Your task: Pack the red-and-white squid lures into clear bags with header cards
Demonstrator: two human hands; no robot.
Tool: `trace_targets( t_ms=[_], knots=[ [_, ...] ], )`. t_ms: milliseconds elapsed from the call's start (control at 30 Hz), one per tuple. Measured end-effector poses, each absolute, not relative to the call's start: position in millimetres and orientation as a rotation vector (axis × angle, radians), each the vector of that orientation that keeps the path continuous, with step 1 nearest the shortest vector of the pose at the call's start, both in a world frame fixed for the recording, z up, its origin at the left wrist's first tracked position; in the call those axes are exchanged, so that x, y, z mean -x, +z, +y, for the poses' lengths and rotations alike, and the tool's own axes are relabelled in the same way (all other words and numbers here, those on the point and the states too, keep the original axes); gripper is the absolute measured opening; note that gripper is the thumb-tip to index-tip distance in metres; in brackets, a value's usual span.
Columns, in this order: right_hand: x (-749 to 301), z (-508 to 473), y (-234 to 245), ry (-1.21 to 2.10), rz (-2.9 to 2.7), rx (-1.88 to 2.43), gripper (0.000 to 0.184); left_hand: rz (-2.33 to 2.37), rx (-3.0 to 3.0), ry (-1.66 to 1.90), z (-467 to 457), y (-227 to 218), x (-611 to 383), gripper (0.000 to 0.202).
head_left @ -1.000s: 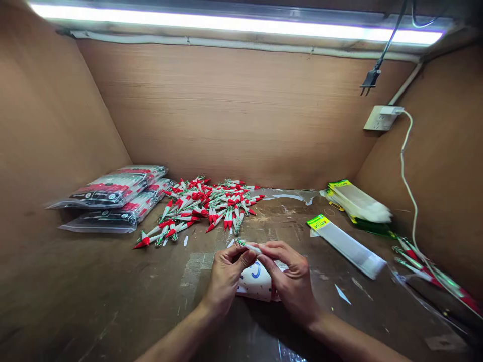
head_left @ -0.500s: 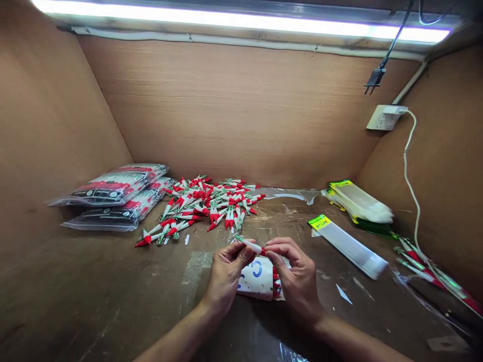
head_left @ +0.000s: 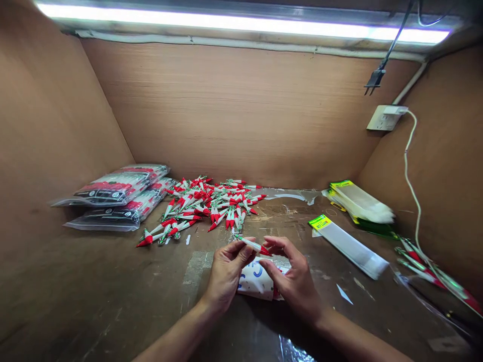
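My left hand (head_left: 226, 274) pinches a red-and-white squid jig (head_left: 252, 245) between thumb and fingers. The jig's green-and-silver hook end points up and left, its red tip to the right. Around that red tip, my right hand (head_left: 298, 281) has its thumb and fingers apart, not gripping it. Below both hands lies a white wrapped bundle (head_left: 254, 284) with blue markings; red shows at its right end, partly hidden by my right hand. A loose pile of similar squid jigs (head_left: 211, 201) spreads over the table (head_left: 151, 286) beyond my hands.
Filled plastic bags (head_left: 113, 188) are stacked at the left wall. On the right lie a clear sleeve with a yellow header (head_left: 347, 246) and a stack of such sleeves (head_left: 360, 201). More bagged jigs (head_left: 433, 271) sit far right, near a white cable (head_left: 407, 161). A plug (head_left: 375, 78) hangs above.
My right hand's thumb and fingers have parted from the jig's red end. The left hand keeps its pinch, and the jig now tilts slightly more downward to the right.
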State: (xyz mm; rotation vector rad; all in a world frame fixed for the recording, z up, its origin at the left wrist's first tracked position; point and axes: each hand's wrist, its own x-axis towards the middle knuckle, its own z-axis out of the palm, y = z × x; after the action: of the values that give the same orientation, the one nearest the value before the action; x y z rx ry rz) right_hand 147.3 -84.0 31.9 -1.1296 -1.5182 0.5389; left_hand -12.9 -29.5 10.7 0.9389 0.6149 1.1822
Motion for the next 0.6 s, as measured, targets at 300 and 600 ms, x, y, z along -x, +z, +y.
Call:
trace_targets(
  t_ms=[300, 600],
  knots=[
    [-147.3, -75.4, 30.6, 0.88, -1.201, 1.11, 0.035, 0.713, -1.147, 1.111, -36.6, 16.5, 13.2, 0.028],
    [-153.0, -66.5, 22.7, 1.399, -1.17, 0.988, 0.045, 0.663, -0.959, 1.165, -28.0, 12.0, 11.2, 0.036]
  ],
)
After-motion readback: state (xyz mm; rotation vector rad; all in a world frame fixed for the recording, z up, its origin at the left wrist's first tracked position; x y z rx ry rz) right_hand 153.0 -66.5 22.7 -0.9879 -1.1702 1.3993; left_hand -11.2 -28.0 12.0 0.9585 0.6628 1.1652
